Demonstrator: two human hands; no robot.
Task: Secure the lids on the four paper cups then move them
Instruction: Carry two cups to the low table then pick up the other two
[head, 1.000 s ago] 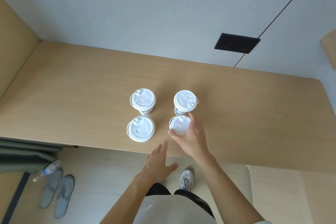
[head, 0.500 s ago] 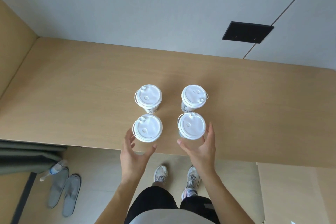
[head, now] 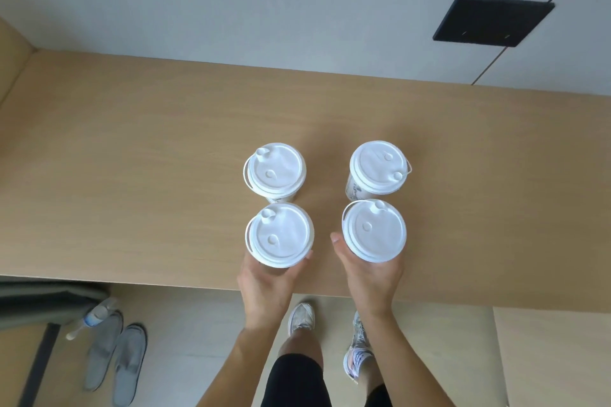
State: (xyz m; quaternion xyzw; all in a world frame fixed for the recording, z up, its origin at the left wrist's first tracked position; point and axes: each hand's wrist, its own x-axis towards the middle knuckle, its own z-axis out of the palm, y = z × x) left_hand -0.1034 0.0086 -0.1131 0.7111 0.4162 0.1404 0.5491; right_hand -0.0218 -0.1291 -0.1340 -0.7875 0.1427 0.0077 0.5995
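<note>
Head view: four lidded paper cups in square on wood surface (head: pixel 132 142). Left hand (head: pixel 264 284) wraps near-left cup (head: pixel 279 235); right hand (head: pixel 370 274) wraps near-right cup (head: pixel 374 231). Both grips cupped around walls under lids. Far cups untouched. Judgement: light, crushable walls; hold mid-body, gentle squeeze.

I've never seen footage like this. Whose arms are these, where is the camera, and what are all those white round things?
No machine here: a person wears a camera on the head, looking down at their own arms. On the wooden table stand four paper cups with white lids on. The left hand wraps the near left cup; the right hand wraps the near right cup. The far left cup and far right cup stand untouched. Below the table edge are the person's shoes, slippers and a bottle.
</note>
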